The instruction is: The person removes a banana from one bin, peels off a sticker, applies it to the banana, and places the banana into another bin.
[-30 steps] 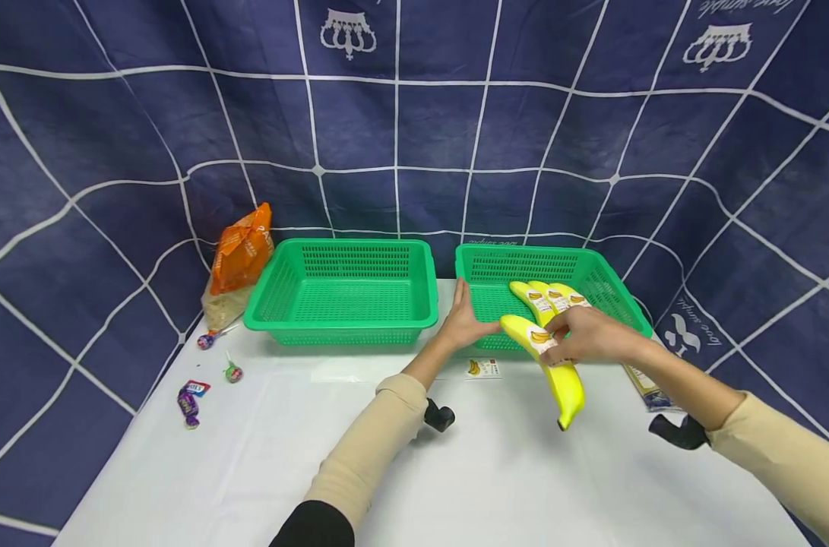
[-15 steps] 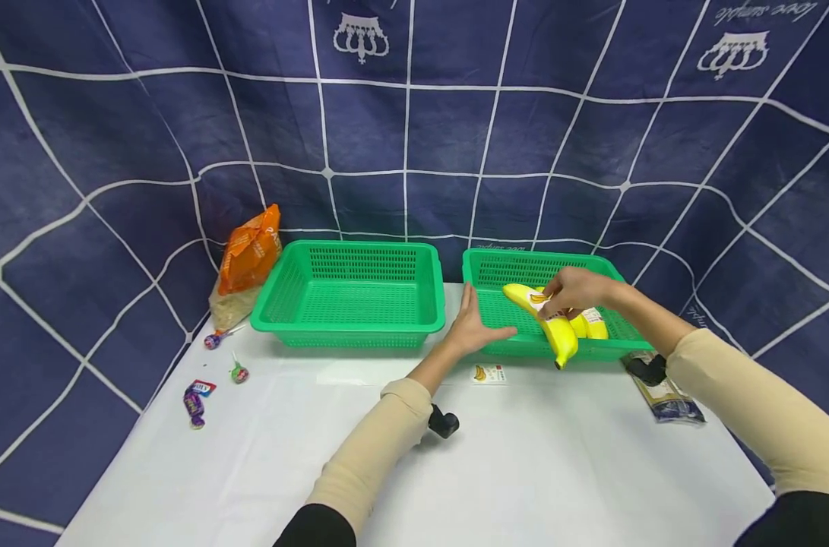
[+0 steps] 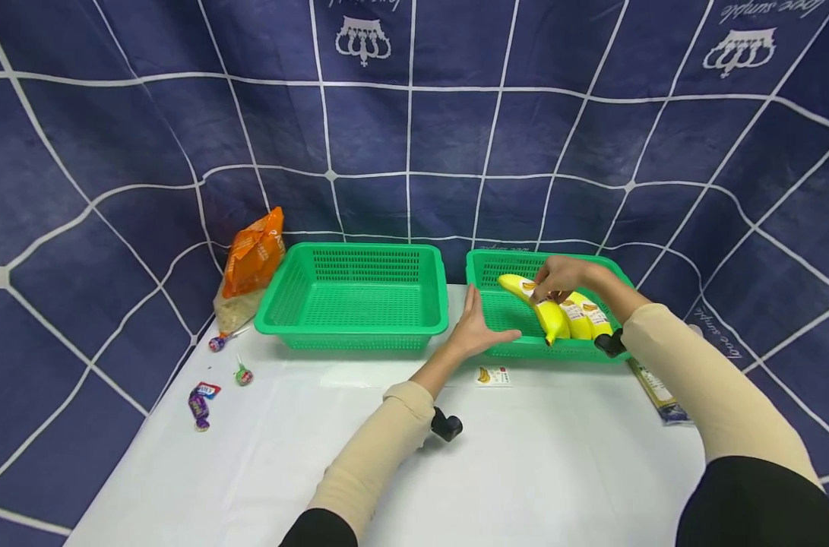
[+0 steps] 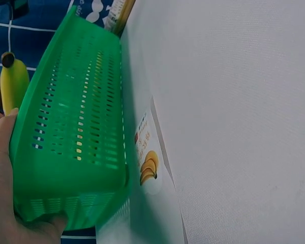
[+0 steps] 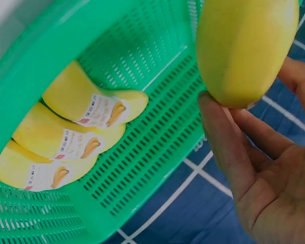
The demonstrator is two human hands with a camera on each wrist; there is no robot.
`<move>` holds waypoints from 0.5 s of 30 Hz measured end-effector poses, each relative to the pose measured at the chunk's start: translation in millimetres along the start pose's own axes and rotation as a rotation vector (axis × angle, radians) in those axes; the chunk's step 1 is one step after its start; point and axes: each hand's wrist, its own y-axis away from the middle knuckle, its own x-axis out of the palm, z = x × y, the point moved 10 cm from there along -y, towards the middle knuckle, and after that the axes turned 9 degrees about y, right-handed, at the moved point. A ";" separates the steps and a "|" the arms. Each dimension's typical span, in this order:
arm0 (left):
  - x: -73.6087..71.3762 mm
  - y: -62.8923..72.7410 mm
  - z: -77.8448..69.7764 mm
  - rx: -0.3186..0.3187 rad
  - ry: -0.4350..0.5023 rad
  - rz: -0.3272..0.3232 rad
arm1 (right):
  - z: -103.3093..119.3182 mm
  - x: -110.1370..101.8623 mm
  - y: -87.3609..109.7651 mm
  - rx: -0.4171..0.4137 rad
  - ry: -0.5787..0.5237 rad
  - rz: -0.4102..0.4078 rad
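Observation:
My right hand pinches a yellow banana bearing a white label, over the right green basket. In the right wrist view, this banana hangs between thumb and fingers. Three more labelled bananas lie side by side in that basket. Against the basket's front-left corner rests my left hand, fingers straight along the short side and thumb along the front. The left wrist view shows its thumb at the rim, beside the tip of a banana.
Left of it stands another green basket, with nothing inside. A small banana-picture card lies in front of the right basket. Orange bag, lollipop and purple-wrapped candy are at the left; a flat packet lies right.
My right hand has carried the banana from in front of the right basket back over its rim, lower beside the others. My left hand stays at the corner. The head view has shifted slightly.

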 end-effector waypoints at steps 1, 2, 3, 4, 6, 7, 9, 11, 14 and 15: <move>-0.2 0.2 0.1 -0.003 -0.001 0.000 | -3.1 -0.6 -3.3 0.006 0.001 -0.001; -0.3 0.4 0.2 -0.005 0.001 0.001 | -6.6 -1.5 -6.5 0.013 0.004 -0.007; -0.4 0.6 0.3 -0.007 0.003 0.002 | -10.0 -2.3 -9.8 0.017 0.003 -0.012; -0.6 0.5 0.4 -0.007 0.002 0.002 | -13.0 -3.2 -12.6 0.020 0.004 -0.016; -0.9 0.3 0.3 -0.008 0.002 0.003 | -19.1 -5.2 -18.2 0.026 0.001 -0.026; -0.9 0.1 0.2 -0.008 0.002 0.003 | -22.4 -6.0 -21.0 0.035 -0.004 -0.032; -0.8 -0.6 0.1 -0.002 0.004 0.005 | -27.9 -7.1 -26.2 0.050 -0.017 -0.036; -0.7 -0.8 0.0 0.003 0.011 0.002 | -33.6 -7.6 -31.1 0.066 -0.031 -0.037; -0.6 -0.5 -0.7 0.013 0.023 -0.004 | -41.9 -6.1 -38.6 0.087 -0.051 -0.027; -0.6 -0.3 -1.1 0.015 0.025 -0.005 | -44.6 -5.5 -40.9 0.093 -0.054 -0.024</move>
